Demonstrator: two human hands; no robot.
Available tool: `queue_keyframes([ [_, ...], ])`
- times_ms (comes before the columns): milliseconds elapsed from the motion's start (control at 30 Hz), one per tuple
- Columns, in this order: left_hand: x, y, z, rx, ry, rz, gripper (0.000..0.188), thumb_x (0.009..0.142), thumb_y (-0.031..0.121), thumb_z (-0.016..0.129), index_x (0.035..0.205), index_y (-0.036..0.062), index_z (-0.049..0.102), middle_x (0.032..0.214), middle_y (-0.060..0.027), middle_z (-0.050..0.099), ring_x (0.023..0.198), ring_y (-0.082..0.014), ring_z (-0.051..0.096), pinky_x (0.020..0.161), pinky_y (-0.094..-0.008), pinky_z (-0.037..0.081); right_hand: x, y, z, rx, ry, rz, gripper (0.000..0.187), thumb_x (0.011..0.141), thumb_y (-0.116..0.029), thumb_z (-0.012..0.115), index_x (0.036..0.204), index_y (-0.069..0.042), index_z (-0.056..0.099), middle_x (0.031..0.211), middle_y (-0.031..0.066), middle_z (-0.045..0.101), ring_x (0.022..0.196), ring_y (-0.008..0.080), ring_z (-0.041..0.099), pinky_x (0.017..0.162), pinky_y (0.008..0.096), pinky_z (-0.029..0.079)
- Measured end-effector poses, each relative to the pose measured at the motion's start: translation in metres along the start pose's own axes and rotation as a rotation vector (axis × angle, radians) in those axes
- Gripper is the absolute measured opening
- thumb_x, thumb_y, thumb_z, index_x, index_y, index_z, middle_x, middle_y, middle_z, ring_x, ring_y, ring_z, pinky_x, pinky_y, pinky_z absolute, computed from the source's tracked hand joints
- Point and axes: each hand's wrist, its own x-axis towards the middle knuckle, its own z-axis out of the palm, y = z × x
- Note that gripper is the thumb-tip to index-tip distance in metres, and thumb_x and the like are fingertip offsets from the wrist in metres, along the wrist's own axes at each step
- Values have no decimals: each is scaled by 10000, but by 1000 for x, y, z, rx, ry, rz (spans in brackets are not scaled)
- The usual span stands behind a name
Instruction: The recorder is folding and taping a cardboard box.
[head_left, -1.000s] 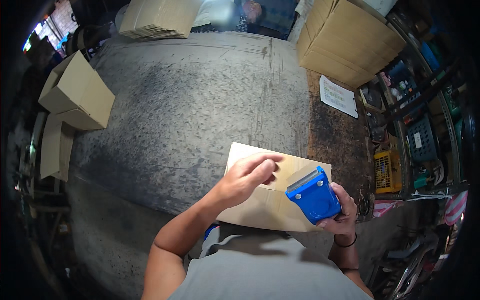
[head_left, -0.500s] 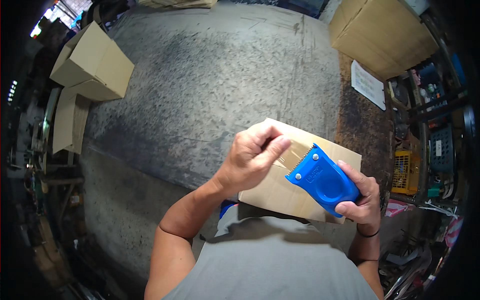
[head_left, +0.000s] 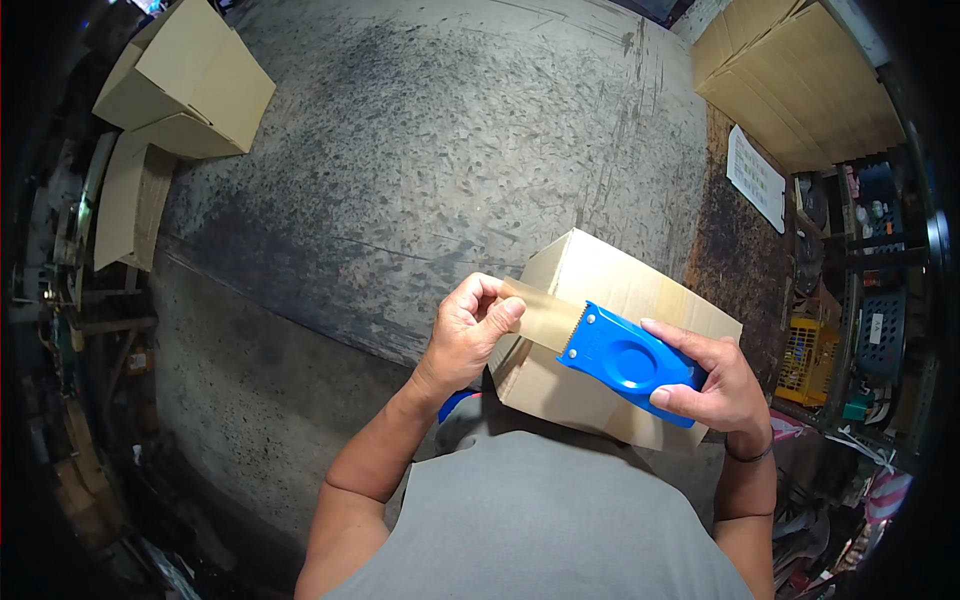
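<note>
My right hand [head_left: 718,385] grips a blue tape dispenser [head_left: 632,362] with a toothed cutting edge and two rivets at its left end. From that edge a strip of clear brownish packing tape [head_left: 545,318] runs to my left hand [head_left: 468,335], whose thumb and fingers pinch its free end. Tape and dispenser are above a closed cardboard box [head_left: 650,285] at the near edge of the table. The strip reaches past the box's left edge. Part of the box's top lies hidden under the dispenser and my right hand.
The box stands on a large, scuffed grey table [head_left: 450,150]. Open cardboard boxes [head_left: 200,85] are at the far left, and a big carton [head_left: 800,90] is at the far right. Near that carton lies a white printed sheet [head_left: 756,178]. Shelving with a yellow basket [head_left: 806,360] lines the right side.
My left hand has moved left and slightly down, drawing out a longer strip of tape. The dispenser has shifted left and turned flatter. More of the box's left side shows.
</note>
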Motion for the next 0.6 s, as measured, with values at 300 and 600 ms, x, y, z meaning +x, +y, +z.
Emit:
queue_keyframes([
  [300,2,-3,2,-16,60,-21,191,921,177,684,991,37,575,835,-4,599,727,-52,512,668,-219,449,19,-7,0,-24,-45,97,610,754,-252,765,1256,49,594,972,182,707,848,180,692,805,286,532],
  [600,4,-7,0,-36,63,-39,180,925,175,677,980,42,570,825,4,589,727,-46,510,665,-217,460,24,-7,0,-4,-49,140,615,748,-271,765,1244,53,600,967,184,706,851,190,696,806,296,534],
])
